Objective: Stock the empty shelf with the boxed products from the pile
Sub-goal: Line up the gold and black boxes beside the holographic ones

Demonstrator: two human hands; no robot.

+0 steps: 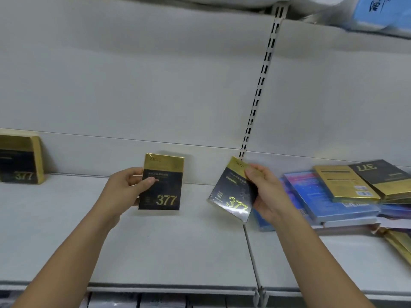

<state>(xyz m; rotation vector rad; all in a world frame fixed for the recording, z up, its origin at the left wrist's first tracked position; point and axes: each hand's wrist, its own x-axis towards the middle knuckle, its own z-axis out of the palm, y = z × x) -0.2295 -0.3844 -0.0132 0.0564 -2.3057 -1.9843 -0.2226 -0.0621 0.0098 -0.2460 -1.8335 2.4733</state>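
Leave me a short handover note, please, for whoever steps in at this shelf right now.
Left hand: grips an upright 377 box by its left edge, near the back of the shelf. I cannot tell whether it rests on the shelf.
Right hand: grips a tilted 377 box, not set down.
Done: one stocked box stands at the far left.
Left: stand both held boxes on the shelf, then work through the pile of gold and blue boxes lying at the right.
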